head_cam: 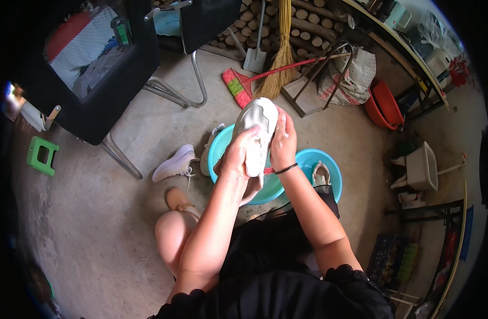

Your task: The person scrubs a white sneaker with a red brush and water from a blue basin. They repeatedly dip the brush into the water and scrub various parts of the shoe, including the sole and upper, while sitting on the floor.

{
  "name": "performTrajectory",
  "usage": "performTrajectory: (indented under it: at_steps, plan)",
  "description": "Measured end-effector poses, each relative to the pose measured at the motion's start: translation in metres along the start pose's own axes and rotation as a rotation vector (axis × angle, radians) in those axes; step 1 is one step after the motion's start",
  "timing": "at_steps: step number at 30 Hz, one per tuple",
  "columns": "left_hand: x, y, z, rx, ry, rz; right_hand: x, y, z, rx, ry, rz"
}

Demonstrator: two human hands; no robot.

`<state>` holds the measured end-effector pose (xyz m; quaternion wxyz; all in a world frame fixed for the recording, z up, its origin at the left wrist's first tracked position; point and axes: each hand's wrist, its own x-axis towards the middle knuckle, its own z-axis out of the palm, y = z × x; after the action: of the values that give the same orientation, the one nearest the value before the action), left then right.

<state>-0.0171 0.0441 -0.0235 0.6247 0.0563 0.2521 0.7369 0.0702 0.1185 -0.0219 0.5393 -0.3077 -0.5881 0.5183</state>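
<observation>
A white sneaker is held up over a turquoise plastic basin. My left hand grips it around the heel and opening, thumb near the tongue. Alongside its toe, my right hand rests against the other side, with white foam on the fingers and a black band at the wrist. Part of a red thing shows beside that wrist; what it is cannot be told. A smaller blue basin to the right holds another shoe. Left of the turquoise basin, a pale lace-up sneaker lies on the concrete floor, near another partly hidden shoe.
Black chairs with metal legs stand at upper left, a green plastic stool below them. Ahead are a red push broom, a straw broom, a dustpan and stacked logs. Red basins and shelving line the right.
</observation>
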Motion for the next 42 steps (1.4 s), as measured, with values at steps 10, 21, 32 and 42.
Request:
performTrajectory:
  at_steps: [10, 21, 32, 42]
  plan:
    - [-0.011, 0.016, 0.007, -0.254, -0.057, -0.057, -0.017, -0.034, 0.009, -0.444, -0.095, -0.350]
    - [-0.004, 0.014, -0.002, -0.250, -0.040, -0.033, 0.007, -0.009, 0.000, 0.473, 0.021, 0.366]
    - [-0.010, 0.022, -0.001, -0.134, 0.028, 0.023, -0.028, -0.021, 0.008, 0.545, 0.018, 0.254]
    - [0.005, 0.029, -0.021, -0.253, -0.063, -0.077, -0.009, -0.015, -0.009, 0.646, -0.146, 0.405]
